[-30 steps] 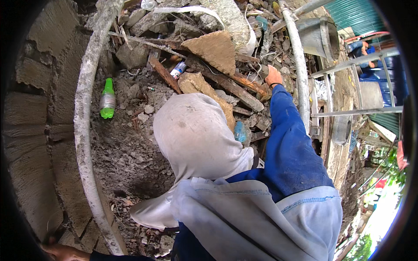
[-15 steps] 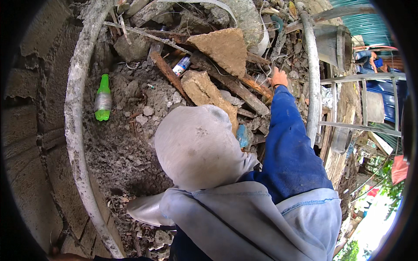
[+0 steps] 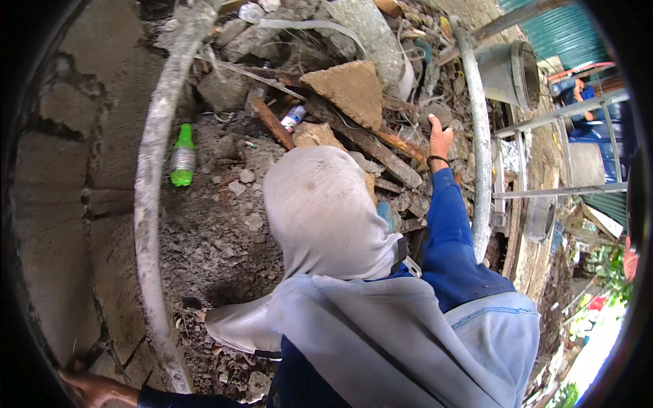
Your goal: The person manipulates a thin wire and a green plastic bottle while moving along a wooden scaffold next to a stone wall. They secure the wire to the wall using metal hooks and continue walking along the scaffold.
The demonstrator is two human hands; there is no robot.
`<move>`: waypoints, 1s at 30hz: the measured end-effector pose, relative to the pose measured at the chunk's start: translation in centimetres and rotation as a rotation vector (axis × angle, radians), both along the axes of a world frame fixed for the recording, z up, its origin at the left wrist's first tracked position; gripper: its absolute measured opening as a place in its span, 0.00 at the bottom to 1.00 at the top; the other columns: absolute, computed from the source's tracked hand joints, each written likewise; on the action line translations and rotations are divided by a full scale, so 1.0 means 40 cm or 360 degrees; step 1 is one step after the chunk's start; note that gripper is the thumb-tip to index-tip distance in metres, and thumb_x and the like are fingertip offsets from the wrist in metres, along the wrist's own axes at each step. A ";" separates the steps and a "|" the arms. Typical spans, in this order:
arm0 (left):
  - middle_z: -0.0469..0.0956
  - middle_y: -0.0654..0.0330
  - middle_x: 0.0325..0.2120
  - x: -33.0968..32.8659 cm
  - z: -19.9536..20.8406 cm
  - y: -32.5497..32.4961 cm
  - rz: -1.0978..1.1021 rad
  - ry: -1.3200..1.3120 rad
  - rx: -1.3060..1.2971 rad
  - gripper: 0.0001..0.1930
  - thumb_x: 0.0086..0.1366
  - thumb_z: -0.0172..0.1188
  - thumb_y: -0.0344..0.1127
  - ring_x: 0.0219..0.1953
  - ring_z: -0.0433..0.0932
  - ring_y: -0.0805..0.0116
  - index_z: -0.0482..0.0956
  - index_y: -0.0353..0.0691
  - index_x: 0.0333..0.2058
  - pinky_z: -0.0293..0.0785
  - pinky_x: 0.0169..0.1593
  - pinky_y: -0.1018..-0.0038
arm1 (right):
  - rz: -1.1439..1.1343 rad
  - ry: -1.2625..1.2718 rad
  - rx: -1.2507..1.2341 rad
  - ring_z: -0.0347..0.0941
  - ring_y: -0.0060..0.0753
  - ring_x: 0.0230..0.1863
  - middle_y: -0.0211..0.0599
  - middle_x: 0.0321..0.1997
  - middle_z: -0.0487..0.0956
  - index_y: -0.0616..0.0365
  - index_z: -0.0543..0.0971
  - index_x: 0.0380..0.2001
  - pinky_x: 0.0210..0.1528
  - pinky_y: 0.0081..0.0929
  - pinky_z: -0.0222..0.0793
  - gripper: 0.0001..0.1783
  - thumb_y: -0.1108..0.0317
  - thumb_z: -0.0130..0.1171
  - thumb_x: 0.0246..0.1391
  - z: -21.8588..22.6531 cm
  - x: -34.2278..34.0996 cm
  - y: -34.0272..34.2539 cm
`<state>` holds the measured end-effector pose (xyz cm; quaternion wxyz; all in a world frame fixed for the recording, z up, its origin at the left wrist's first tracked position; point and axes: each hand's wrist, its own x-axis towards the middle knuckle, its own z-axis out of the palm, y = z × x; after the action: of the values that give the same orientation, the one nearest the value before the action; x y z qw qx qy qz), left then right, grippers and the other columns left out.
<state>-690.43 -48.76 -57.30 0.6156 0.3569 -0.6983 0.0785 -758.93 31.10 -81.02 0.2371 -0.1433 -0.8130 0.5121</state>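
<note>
My right hand (image 3: 441, 144), a dark band round its wrist, reaches out from a blue sleeve over the rubble. Its thumb lies against a rounded grey-brown stone (image 3: 439, 111), and the fingers curl on the far side, partly hidden. Broken wood pieces (image 3: 371, 146) and a wedge-shaped chunk of concrete (image 3: 347, 92) lie to its left. At the lower left edge my left hand (image 3: 95, 389) has its fingers apart against a cracked block surface (image 3: 51, 285), holding nothing. Light grey cloth (image 3: 316, 204) fills the middle and hides the ground beneath.
Pale bars (image 3: 148, 204) bound the rubble at left and right. A green plastic bottle (image 3: 182, 156) and a small can (image 3: 294, 118) lie there. A grey bucket (image 3: 500, 71) and a ladder-like metal frame (image 3: 564, 194) stand right; behind them another person (image 3: 571, 88) is bent over.
My right hand has turned thumb-up and lifted slightly with a stone in it. My left hand has come further into view at the lower left. The whole view has shifted a little.
</note>
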 end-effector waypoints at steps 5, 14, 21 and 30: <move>0.86 0.45 0.31 -0.069 0.012 0.075 0.0027 0.0173 -0.0010 0.08 0.65 0.70 0.28 0.18 0.82 0.68 0.82 0.29 0.36 0.81 0.19 0.79 | 0.0962 -0.0445 -0.1279 0.82 0.35 0.43 0.35 0.45 0.83 0.56 0.80 0.47 0.41 0.40 0.78 0.19 0.56 0.66 0.58 0.162 0.086 -0.371; 0.74 0.62 0.14 -0.221 0.064 0.112 -0.0482 0.0704 0.0299 0.28 0.63 0.72 0.25 0.13 0.78 0.70 0.56 0.43 0.47 0.71 0.15 0.78 | 0.2468 -0.0643 0.1445 0.71 0.49 0.65 0.53 0.63 0.78 0.64 0.75 0.61 0.67 0.40 0.65 0.26 0.57 0.52 0.68 -0.046 -0.098 -0.373; 0.76 0.61 0.12 -0.113 0.047 0.147 -0.0354 0.0570 0.0334 0.27 0.66 0.71 0.29 0.13 0.77 0.73 0.54 0.45 0.45 0.72 0.15 0.79 | 0.3275 0.0232 0.1293 0.82 0.43 0.47 0.48 0.45 0.84 0.62 0.81 0.49 0.51 0.36 0.75 0.17 0.59 0.60 0.66 0.526 0.395 -1.292; 0.72 0.65 0.12 -0.173 0.063 0.128 -0.0327 0.0740 0.0400 0.27 0.64 0.71 0.26 0.12 0.75 0.74 0.55 0.45 0.43 0.68 0.13 0.77 | 0.3753 0.0270 0.0426 0.82 0.47 0.51 0.54 0.45 0.84 0.69 0.79 0.49 0.51 0.37 0.78 0.36 0.40 0.65 0.60 0.487 1.079 -1.782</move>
<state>-697.36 -43.65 -54.78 0.7148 0.3662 -0.5751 -0.1555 -715.78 -40.20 -61.56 -0.3141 0.7534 -0.4720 0.3331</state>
